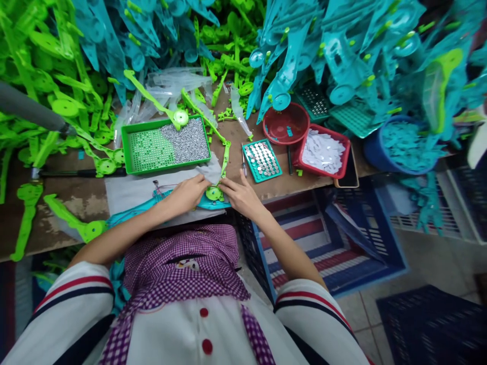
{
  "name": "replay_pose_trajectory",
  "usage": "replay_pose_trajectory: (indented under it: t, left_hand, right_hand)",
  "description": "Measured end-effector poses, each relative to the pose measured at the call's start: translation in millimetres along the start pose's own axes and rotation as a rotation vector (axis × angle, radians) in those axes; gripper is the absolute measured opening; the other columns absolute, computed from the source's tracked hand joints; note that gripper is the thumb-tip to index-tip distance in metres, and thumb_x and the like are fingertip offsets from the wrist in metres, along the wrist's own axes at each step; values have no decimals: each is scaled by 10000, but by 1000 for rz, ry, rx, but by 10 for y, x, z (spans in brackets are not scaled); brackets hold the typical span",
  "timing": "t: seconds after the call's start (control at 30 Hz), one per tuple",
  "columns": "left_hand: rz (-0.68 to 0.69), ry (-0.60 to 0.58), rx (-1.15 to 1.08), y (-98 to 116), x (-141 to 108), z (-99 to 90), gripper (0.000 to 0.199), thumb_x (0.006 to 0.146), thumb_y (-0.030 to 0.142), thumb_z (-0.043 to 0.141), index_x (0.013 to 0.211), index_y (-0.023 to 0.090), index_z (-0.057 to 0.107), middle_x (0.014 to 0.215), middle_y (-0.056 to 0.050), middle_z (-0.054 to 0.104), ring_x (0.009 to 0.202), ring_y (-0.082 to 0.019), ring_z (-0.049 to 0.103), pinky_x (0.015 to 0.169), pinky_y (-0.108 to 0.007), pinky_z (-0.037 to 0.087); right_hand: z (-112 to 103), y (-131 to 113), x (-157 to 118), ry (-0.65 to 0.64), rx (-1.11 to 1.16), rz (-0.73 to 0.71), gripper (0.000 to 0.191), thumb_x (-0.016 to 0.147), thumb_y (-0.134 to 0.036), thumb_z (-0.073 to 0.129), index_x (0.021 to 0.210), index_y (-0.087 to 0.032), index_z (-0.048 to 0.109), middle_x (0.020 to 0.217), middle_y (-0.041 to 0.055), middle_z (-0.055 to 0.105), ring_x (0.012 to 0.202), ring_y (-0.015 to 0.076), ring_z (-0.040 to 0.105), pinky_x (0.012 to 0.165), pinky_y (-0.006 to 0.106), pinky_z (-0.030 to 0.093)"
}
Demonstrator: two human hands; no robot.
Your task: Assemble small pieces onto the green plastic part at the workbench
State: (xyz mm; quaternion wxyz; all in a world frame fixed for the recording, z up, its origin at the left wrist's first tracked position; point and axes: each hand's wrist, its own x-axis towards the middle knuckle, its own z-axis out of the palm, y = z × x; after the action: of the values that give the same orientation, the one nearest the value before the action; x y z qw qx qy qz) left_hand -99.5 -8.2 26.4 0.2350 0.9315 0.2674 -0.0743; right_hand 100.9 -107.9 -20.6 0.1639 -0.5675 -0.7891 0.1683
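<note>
At the bench's front edge, my left hand (pixel 188 193) is closed, its fingertips pressed together at the left of a round green plastic part (pixel 214 193). My right hand (pixel 240 195) touches the right side of the same part, thumb and fingers bent, index finger raised. The green part lies over a long teal piece (pixel 140 209) that runs left under my left forearm. A grey cloth (pixel 122 192) is spread beneath them. Whatever lies between my left fingertips is too small to make out.
Behind my hands stand a green tray (pixel 128 152) of small metal pieces, a teal tray (pixel 262 178) of silver discs, a red basket (pixel 344 165) of white pieces and a red bowl (pixel 272 133). Green and teal parts pile up at the back. A blue crate (pixel 391 253) sits below right.
</note>
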Motion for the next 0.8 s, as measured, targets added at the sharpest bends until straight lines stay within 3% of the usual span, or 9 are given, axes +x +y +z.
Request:
replay_pose_trajectory:
  t: [0.3,0.6,0.8]
  left_hand:
    - [-13,-52,49,107,-168,50,347,924,83,387,1151,166,635,1025,-97,582,850,-189,598,765,-307,499]
    - [-65,-28,69,1,-418,79,372,971,152,380,1258,182,615,999,-85,554,790,-192,606,692,-298,485]
    - [-60,-86,125,61,-379,85,344,943,118,407,1170,183,657,1075,-100,539,745,-181,610,632,-291,451]
  right_hand:
    - [-23,-84,18,0,-41,56,408,929,-114,421,1245,-253,636,1349,66,639,1159,222,666,1248,612,145]
    - [-5,-133,13,16,-86,82,372,959,-147,405,1231,-224,647,1347,87,644,1162,229,663,1241,617,115]
    - [2,-130,22,-3,-144,85,379,975,-167,385,1248,-210,643,1343,97,647,1155,223,665,1237,601,131]
